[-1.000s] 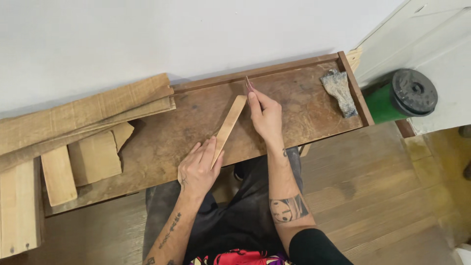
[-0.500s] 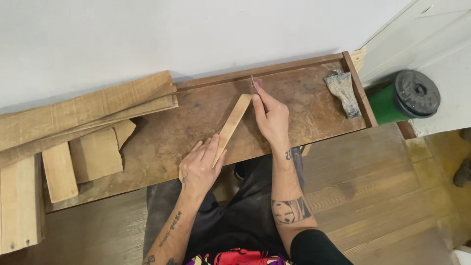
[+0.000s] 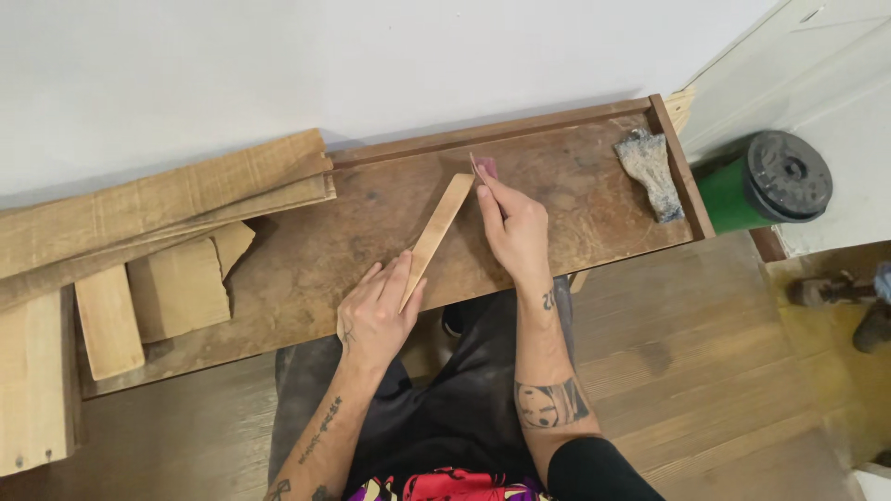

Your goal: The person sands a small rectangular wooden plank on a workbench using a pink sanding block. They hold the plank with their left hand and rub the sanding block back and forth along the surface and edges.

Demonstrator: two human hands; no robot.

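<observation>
- Left hand nearest the camera, fingers closed around the near end of a thin wooden strip, thumb on one edge, fingers laid along the other.
- Strip lies slanted on a dark brown wooden board, near end at the board's front edge, far end pointing up and right.
- Right hand just beyond, fingers pinched on a small piece of reddish sandpaper, held against the strip's far tip.
- Both forearms tattooed; dark trousers below the hands, wood plank floor underneath.
- Left of the board: pale wood offcuts, long rough planks stacked over them.
- Right end of the board: worn grey brush head lying flat, well apart from the hands.
- Past the board's right edge: green container with a black lid.
- White wall behind the board's raised back rail.
</observation>
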